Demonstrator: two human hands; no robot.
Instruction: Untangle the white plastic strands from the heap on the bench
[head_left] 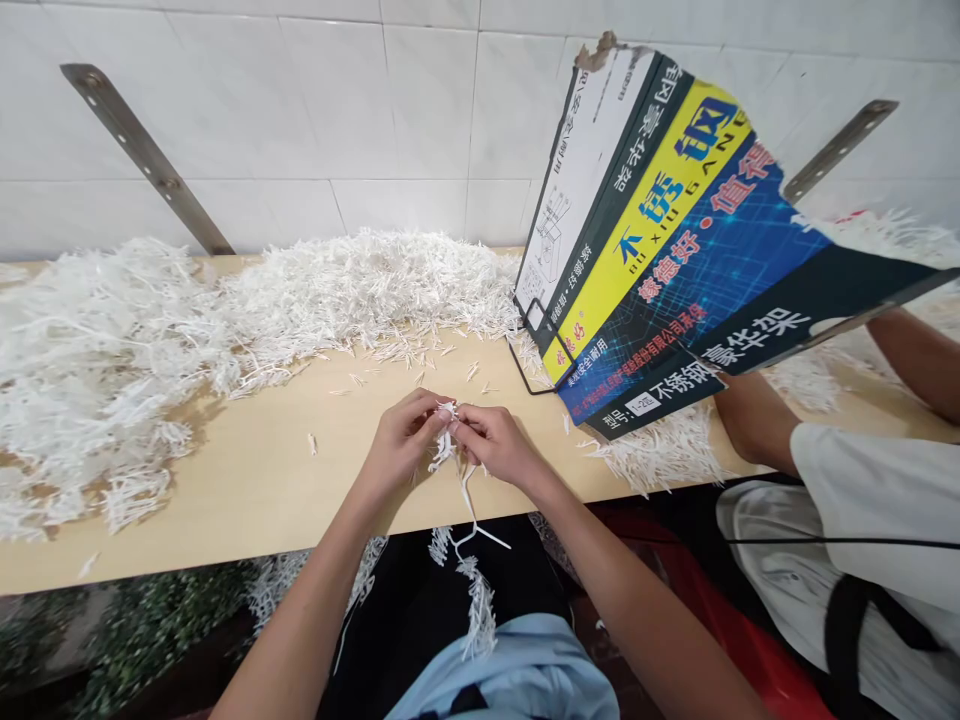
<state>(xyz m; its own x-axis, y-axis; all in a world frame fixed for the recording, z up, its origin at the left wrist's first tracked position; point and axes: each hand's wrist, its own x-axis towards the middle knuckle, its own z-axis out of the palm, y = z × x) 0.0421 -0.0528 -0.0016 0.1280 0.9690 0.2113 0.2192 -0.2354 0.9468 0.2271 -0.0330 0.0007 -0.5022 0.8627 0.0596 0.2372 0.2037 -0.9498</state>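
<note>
My left hand and my right hand meet over the front part of the table, fingers closed on a small white branched plastic piece. Its tip pokes out above the fingertips, and the rest is partly hidden by them. A thin white stem hangs below my hands and forks over the table edge. Lower down, a clump of white plastic bits rests against my dark trousers and blue shirt. What exactly these pieces are I cannot make out.
A big heap of white branched pieces covers the table's left, running along the tiled wall. Loose slivers lie scattered on the wooden tabletop. A printed cardboard panel stands at right in a black wire holder. Beyond it sits another person.
</note>
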